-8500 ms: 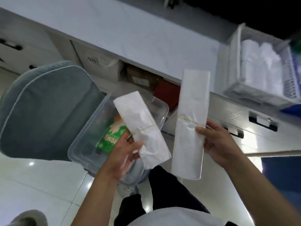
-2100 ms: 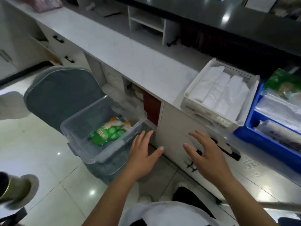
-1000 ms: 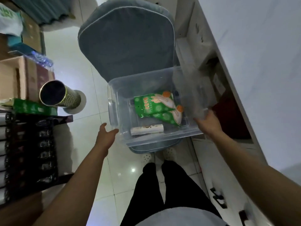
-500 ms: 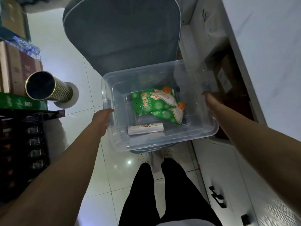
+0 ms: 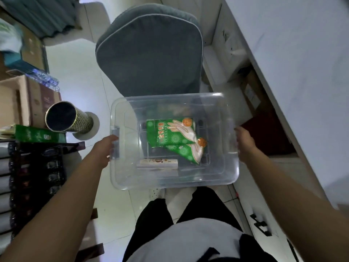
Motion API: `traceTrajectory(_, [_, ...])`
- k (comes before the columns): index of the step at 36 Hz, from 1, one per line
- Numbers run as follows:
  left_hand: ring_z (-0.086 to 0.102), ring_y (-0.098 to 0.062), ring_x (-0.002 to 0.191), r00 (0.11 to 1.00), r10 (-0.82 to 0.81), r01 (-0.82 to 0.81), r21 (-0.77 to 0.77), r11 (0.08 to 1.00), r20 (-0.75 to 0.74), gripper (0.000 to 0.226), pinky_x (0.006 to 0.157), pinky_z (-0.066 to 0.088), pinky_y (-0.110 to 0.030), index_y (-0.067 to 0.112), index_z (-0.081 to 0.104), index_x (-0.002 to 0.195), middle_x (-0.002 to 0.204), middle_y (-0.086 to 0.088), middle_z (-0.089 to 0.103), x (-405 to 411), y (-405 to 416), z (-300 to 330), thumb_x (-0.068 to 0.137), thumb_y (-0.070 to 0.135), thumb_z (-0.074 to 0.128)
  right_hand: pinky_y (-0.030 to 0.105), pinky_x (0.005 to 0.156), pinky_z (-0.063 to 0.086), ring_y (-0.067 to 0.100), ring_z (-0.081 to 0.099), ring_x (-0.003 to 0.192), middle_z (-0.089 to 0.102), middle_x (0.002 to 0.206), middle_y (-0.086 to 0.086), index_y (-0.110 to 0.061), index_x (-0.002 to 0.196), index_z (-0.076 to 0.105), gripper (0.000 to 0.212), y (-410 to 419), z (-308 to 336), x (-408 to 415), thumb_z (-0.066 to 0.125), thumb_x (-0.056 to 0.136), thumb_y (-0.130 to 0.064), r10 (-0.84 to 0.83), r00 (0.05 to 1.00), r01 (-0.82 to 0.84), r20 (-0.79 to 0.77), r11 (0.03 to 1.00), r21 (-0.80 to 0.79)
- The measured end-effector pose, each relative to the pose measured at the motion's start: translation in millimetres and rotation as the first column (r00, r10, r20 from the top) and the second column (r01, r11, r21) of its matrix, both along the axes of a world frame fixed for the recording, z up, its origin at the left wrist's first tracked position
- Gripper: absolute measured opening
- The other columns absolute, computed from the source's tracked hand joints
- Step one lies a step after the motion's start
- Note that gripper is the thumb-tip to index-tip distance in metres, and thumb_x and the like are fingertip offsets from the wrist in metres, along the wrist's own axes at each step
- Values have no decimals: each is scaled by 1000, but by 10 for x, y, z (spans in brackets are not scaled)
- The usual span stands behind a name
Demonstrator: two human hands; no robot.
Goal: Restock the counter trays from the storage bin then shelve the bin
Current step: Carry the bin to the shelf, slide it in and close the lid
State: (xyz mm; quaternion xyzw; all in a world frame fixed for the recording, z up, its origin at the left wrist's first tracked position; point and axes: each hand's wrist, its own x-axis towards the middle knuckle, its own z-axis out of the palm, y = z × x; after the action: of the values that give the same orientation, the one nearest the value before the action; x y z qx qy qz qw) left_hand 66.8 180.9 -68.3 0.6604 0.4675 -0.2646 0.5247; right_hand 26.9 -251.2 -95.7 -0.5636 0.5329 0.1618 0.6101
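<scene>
A clear plastic storage bin [image 5: 222, 178] is held in front of me, over the floor and the near edge of a grey cushioned chair [image 5: 151, 50]. My left hand [image 5: 105, 150] grips the bin's left rim at its handle. Around the right rim curls my right hand [image 5: 243, 142]. Inside lie two green glove packets [image 5: 170, 135] and a small white box [image 5: 157, 163]. The counter trays are out of view.
A white counter [image 5: 302, 63] runs along the right, with open cubbies and cardboard boxes beneath it. At left stand a black rack [image 5: 35, 176], a gold-rimmed cylinder [image 5: 66, 118] and cardboard boxes [image 5: 22, 99]. My legs are below the bin.
Both hands have closed on the bin's side rims, and the bin has come toward me off the chair. My view has turned from the counter trays down to the bin.
</scene>
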Motion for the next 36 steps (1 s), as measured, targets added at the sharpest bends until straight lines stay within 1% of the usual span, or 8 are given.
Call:
traceTrajectory(3, [51,-17,71,999,-42,42,-4,999,17,24,63,44,-30,17,58,107,82,-1,54,-63,149,91,88,30,63,30,56,51,26,58,68,63,90,20,1,123,60,63,137,230,-375,49,91,-53,-39,997,28,67,988,153])
traceTrajectory(6, [55,-20,79,994,-99,99,-11,995,36,22,71,47,-31,18,57,109,91,-3,58,-141,260,92,90,27,62,40,72,53,31,56,80,58,123,31,2,131,55,81,323,368,-775,40,90,-67,-48,999,49,-14,990,129])
traceTrajectory(12, [46,-18,63,939,-345,341,-108,934,-13,14,58,39,-29,12,56,89,75,-6,47,-401,515,137,92,24,62,34,63,43,27,55,87,55,107,14,-1,120,55,76,760,485,-1809,37,90,-67,-200,977,203,-73,979,32])
traceTrajectory(16, [52,-22,73,862,-507,507,-93,857,24,24,64,44,-30,11,56,108,83,-7,53,-493,444,232,91,26,62,33,62,41,25,55,82,58,93,11,-3,94,61,67,1010,666,-2488,38,90,-66,-346,935,347,-74,938,0])
traceTrajectory(21, [56,-36,108,709,-704,705,-49,707,45,54,91,50,-46,5,48,135,124,-19,55,-746,40,292,87,25,63,30,63,44,24,53,77,57,88,9,-6,97,62,59,1242,820,-3535,47,88,-62,-559,829,559,-22,829,14])
traceTrajectory(28, [44,-23,57,378,-923,925,-63,374,69,21,69,50,-37,6,59,97,72,-10,47,-1492,-841,537,88,25,60,35,65,44,27,58,85,60,98,11,-5,99,61,63,1510,1032,-5240,46,87,-65,-729,681,732,-65,681,20])
traceTrajectory(31, [39,-19,55,264,-958,964,-55,259,116,14,55,39,-29,8,56,93,69,-8,44,-1981,-1286,618,90,22,58,32,61,43,25,57,78,59,92,8,-7,95,62,60,1579,1110,-5940,52,82,-65,-801,595,803,-63,596,1])
traceTrajectory(36, [51,-27,73,78,-989,996,-49,72,122,25,68,45,-36,3,57,104,88,-15,56,-2937,-1872,712,89,24,60,31,64,38,21,53,71,56,85,3,-15,90,60,47,1688,1244,-7036,56,81,-61,-890,455,886,-20,455,-87])
